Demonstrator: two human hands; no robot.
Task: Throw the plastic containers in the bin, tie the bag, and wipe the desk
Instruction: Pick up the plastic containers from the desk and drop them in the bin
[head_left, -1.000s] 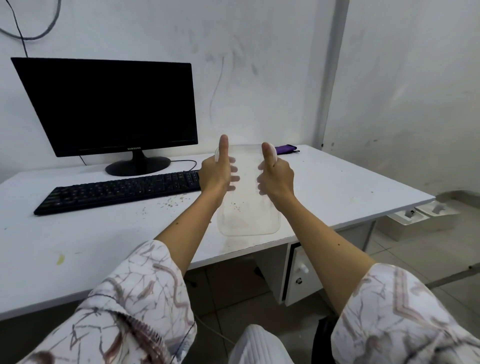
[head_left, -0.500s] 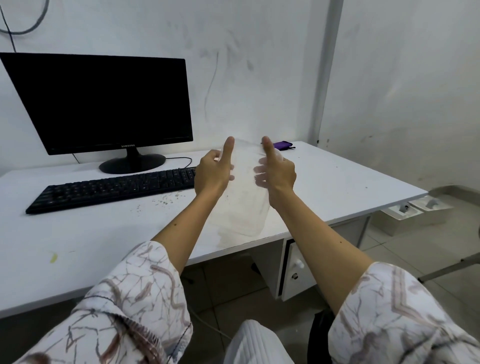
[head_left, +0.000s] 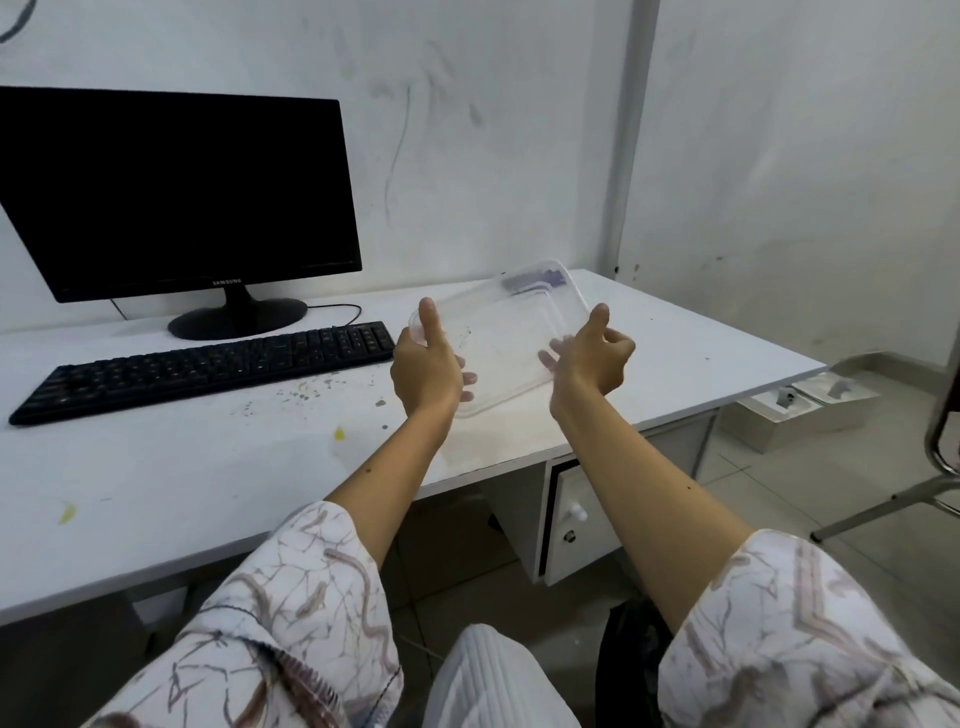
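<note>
Change: the plastic container (head_left: 511, 343), held upright and end-on a second ago, now lies tilted with its far end swung right, lifted off the surface (head_left: 208, 467); transfer to the bin appears under way.
Left hand (head_left: 426, 371): fingers curled under the container's near-left rim, thumb on top.
Right hand (head_left: 592, 361): fingers gripping the right rim, thumb raised.
Left side: keyboard (head_left: 202, 366) and monitor (head_left: 176, 192) close by.
Right side: surface edge, then open floor; bin not in view.

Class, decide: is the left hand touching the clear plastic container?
Touching. The head view shows the left hand gripping the clear plastic container, thumb on its near face, fingers visible through it.
</note>
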